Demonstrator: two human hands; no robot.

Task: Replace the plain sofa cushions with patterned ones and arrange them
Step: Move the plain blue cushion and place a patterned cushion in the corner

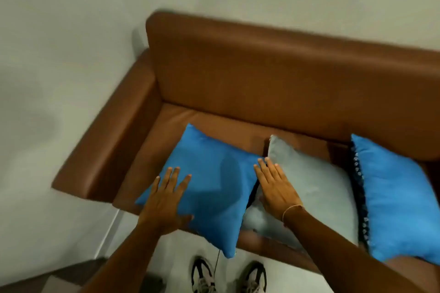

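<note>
A bright blue cushion (pixel 209 188) lies flat on the left part of the brown sofa seat (pixel 185 121), its near corner hanging over the front edge. My left hand (pixel 166 200) rests flat on its left side, fingers spread. My right hand (pixel 276 188) lies flat on the left edge of a pale grey-blue cushion (pixel 316 188) beside it. A second bright blue cushion (pixel 400 200) lies at the right, on top of a dark patterned cushion (pixel 357 188) of which only an edge shows.
The sofa backrest (pixel 273 66) runs along a pale wall (pixel 71 31). Its left armrest (pixel 114 135) is close to the side wall. My two shoes (pixel 228 276) stand on the light floor in front of the sofa.
</note>
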